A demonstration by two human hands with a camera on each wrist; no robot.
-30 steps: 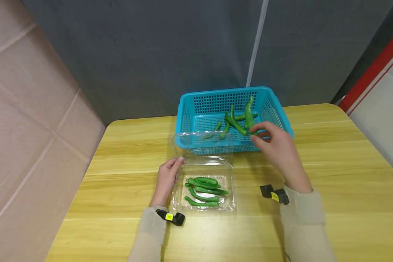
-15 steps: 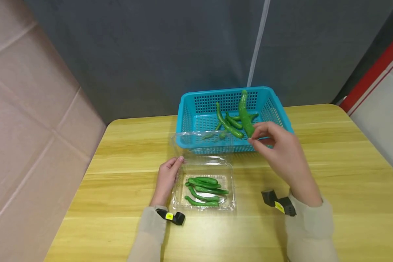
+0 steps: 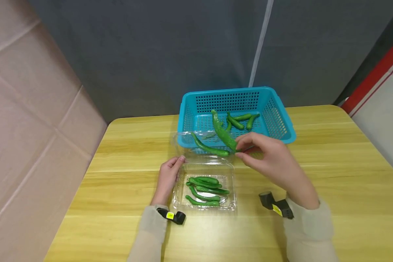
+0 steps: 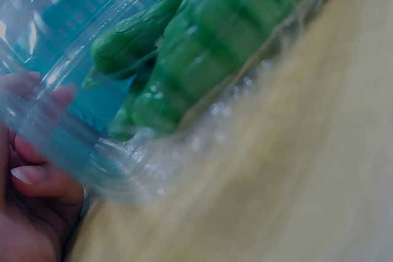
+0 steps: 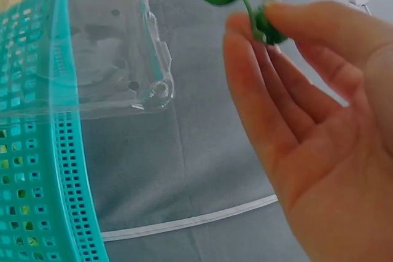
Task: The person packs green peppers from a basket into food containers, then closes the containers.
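My right hand (image 3: pixel 272 156) pinches two long green chili peppers by their stem ends between thumb and fingertips. The larger pepper (image 3: pixel 223 133) slants up and left; the thinner pepper (image 3: pixel 209 150) hangs in front of the raised lid. In the right wrist view, a thin stem (image 5: pixel 250 16) shows at the fingertips. My left hand (image 3: pixel 166 178) grips the left edge of a clear plastic clamshell box (image 3: pixel 227 173), near its hinge. Several green peppers (image 3: pixel 204 198) lie crosswise in the box's base. The left wrist view shows peppers (image 4: pixel 215 41) through its wall.
Behind the box stands a blue plastic basket (image 3: pixel 187 109) with several more peppers (image 3: pixel 237 122) in it. The clear lid (image 3: pixel 180 145) stands up against the basket's front. Wooden tabletop (image 3: pixel 124 160) lies around them, with a grey curtain (image 3: pixel 170 54) behind.
My right hand has lifted two peppers out of the basket and moved them left and nearer, towards the box's lid. The left hand has stayed at the box.
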